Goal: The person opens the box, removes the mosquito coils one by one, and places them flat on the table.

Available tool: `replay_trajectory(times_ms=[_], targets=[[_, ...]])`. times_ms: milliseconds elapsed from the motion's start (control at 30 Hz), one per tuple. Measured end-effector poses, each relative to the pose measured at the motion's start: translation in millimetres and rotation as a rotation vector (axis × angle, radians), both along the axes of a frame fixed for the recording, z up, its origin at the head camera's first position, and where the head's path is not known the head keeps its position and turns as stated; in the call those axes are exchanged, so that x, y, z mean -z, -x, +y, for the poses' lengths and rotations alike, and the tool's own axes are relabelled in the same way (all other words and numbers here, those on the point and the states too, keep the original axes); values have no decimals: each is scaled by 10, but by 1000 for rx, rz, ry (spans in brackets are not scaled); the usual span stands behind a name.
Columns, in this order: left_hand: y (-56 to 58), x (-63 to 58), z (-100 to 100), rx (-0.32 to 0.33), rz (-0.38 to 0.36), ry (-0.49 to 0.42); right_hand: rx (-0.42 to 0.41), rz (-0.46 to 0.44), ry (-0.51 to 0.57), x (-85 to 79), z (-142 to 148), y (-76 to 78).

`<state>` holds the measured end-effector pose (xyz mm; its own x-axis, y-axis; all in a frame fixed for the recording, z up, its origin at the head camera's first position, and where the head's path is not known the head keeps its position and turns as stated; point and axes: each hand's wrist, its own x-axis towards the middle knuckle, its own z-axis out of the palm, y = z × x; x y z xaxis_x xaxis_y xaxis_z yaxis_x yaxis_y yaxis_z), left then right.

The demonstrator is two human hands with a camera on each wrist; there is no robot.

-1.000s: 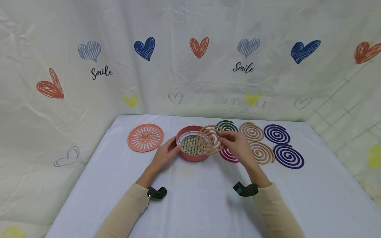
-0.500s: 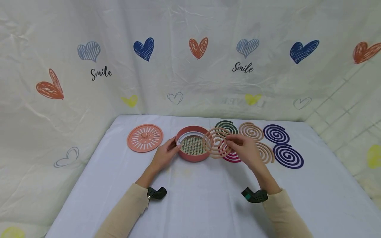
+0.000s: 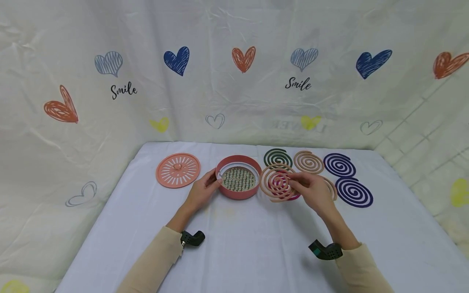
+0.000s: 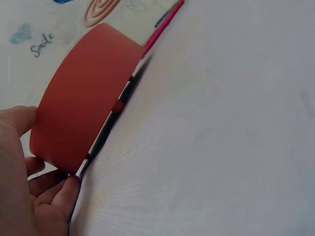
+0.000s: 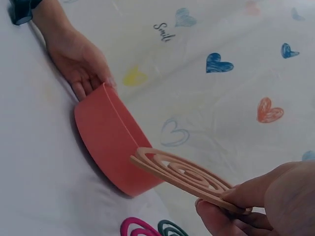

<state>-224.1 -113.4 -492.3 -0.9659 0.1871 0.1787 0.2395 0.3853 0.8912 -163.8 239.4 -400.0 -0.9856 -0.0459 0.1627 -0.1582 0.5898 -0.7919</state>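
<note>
At the middle of the table stands a round red mosquito coil holder (image 3: 238, 194) with a wire mesh inside. My left hand (image 3: 202, 190) grips its left side, thumb at the rim and fingers lower on the wall, as the left wrist view shows on the red wall (image 4: 88, 93). A tan mosquito coil (image 5: 182, 174) is pinched at its edge between the thumb and fingers of my right hand (image 3: 311, 189). This coil hangs in the air just right of the holder, above a magenta coil (image 5: 135, 228) that it partly hides.
A pink slotted lid (image 3: 178, 179) lies left of the holder. To the right lie a green coil (image 3: 277, 154), a tan coil (image 3: 309, 162) and two purple coils (image 3: 354, 192). Another tan coil (image 3: 331, 188) is partly behind my right hand. A curtain printed with hearts hangs behind the table.
My right hand has moved right and toward me with the tan coil, from over the holder to over the magenta coil. My left hand and the holder have stayed in place.
</note>
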Motion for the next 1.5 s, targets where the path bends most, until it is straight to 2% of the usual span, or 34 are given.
replay_trajectory(times_ms=[200,533,767,1167,1500], targets=[[-7,1,-2,0,-1,5,-46,-12,91,67,85,-72],[-12,0,-1,-3,-3,13,-46,-19,67,153,221,-186],[-19,-10,-8,3,-21,21,-64,-53,104,235,261,-284],[1,11,-15,6,2,28,11,-148,55,366,375,-442],[-3,6,-8,-3,-2,34,7,-189,65,447,443,-539]])
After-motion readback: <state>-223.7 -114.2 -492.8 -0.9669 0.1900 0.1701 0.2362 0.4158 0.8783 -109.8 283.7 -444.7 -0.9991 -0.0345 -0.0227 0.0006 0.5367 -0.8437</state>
